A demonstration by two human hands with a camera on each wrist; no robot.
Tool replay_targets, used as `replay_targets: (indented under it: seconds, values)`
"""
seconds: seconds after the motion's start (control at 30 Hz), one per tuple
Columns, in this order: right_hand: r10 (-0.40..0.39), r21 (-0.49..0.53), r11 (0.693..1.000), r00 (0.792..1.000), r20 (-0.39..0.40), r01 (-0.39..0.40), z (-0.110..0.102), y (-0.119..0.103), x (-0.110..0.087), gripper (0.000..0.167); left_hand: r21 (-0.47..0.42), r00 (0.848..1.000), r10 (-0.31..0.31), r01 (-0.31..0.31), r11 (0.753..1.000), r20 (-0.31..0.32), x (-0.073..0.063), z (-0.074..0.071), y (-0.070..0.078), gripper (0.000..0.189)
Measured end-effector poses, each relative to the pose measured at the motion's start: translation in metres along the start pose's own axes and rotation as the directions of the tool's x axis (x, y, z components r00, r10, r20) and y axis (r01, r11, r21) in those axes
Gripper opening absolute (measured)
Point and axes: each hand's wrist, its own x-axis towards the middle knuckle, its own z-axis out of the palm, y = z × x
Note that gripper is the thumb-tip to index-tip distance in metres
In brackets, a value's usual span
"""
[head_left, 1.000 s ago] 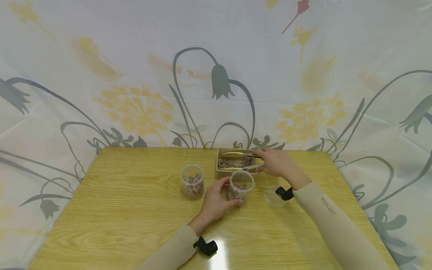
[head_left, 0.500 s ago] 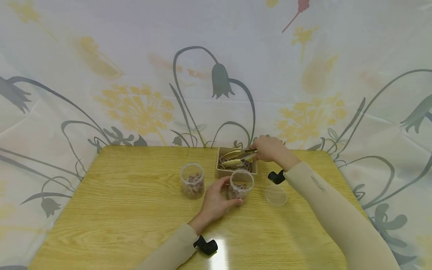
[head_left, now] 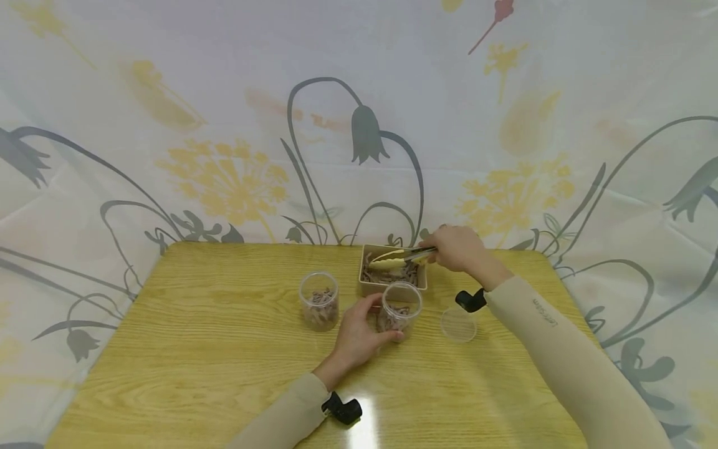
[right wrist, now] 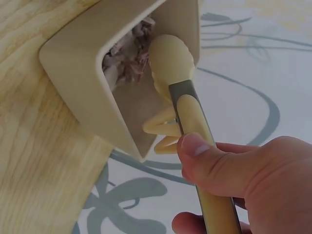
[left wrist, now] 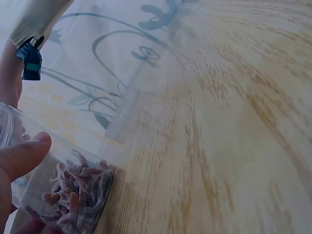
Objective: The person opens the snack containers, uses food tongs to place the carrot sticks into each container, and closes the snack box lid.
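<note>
Nearest, a black wrist device [head_left: 342,410] sat at the left cuff, over the wood-grained surface [head_left: 168,374]. Beyond it, the left hand [head_left: 359,337] kept its grip curled round a clear jar [head_left: 402,313] partly filled with purplish-brown strips [left wrist: 80,195]. A clear round disc [head_left: 459,325] lay to that jar's right; a second jar [head_left: 320,308], also holding strips, stood apart to its left. Just behind the held jar was a beige box [head_left: 374,289] with more strips. The right hand [head_left: 457,247] gripped yellow-tipped tongs [head_left: 387,264], their tips at the box's opening; contact with the strips could not be told. Flower-patterned cloth [head_left: 252,50] hung behind.
</note>
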Motion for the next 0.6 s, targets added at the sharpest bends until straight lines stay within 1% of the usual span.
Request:
replay_targets:
  seconds: [0.23, 0.37, 0.47, 0.6]
  values:
    - [0.005, 0.066, 0.998, 1.0, -0.017, -0.004, -0.007, 0.006, -0.01, 0.038, -0.002, 1.0, -0.007, 0.007, 1.0, 0.003, 0.0, 0.0, 0.0, 0.077]
    - [0.032, 0.135, 0.99, 0.999, -0.026, -0.028, -0.014, 0.01, -0.019, 0.04, 0.008, 1.0, -0.015, 0.015, 1.0, 0.003, 0.0, 0.001, 0.001, 0.078]
    - [0.055, 0.176, 0.983, 0.998, -0.032, -0.048, -0.021, 0.012, -0.026, 0.04, 0.029, 1.0, -0.026, 0.027, 0.999, -0.011, 0.0, 0.001, 0.002, 0.078]
    - [0.075, 0.207, 0.976, 0.996, -0.053, -0.062, -0.032, 0.015, -0.036, 0.041, 0.041, 0.999, -0.042, 0.043, 0.998, -0.028, 0.0, 0.001, 0.004, 0.077]
